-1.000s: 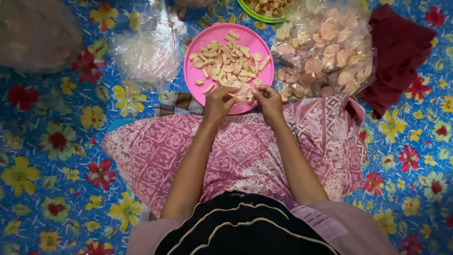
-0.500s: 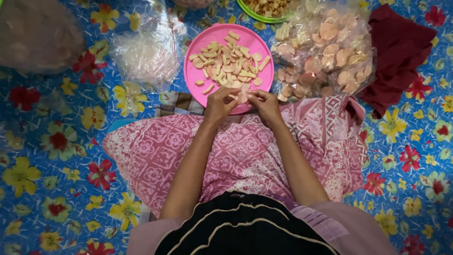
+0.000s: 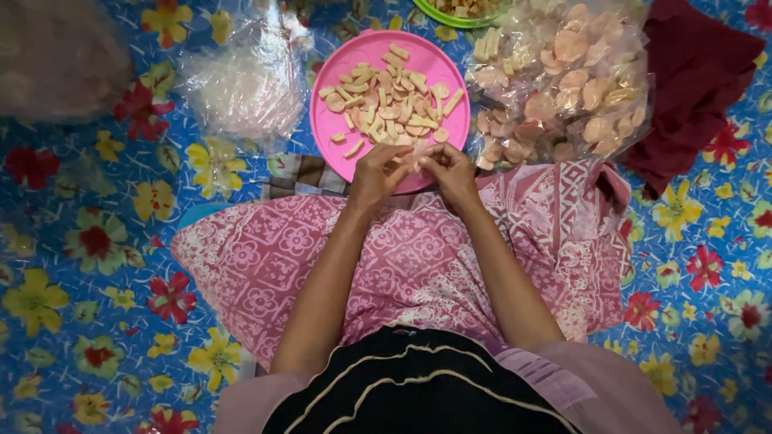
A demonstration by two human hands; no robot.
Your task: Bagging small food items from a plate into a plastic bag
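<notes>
A: Count by kind?
B: 2 hands [image 3: 414, 169]; 1 pink plate [image 3: 446, 137]; 1 green bowl [image 3: 458, 18], partly cut off; 1 dark red cloth [image 3: 696, 88].
A: And bags?
B: 3 clear plastic bags: 1 of round crackers [image 3: 563, 80], 1 crumpled [image 3: 241, 84], 1 blurred [image 3: 56, 56]. Pieces on plate: too many to count.

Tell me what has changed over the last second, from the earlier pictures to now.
Very little. The left hand and right hand remain together at the near rim of the pink plate, fingertips pinching a small pale piece between them; only the fingers shifted slightly. The cut pieces on the plate, the clear bag of round crackers, the crumpled empty bag and the dark red cloth stayed put.
</notes>
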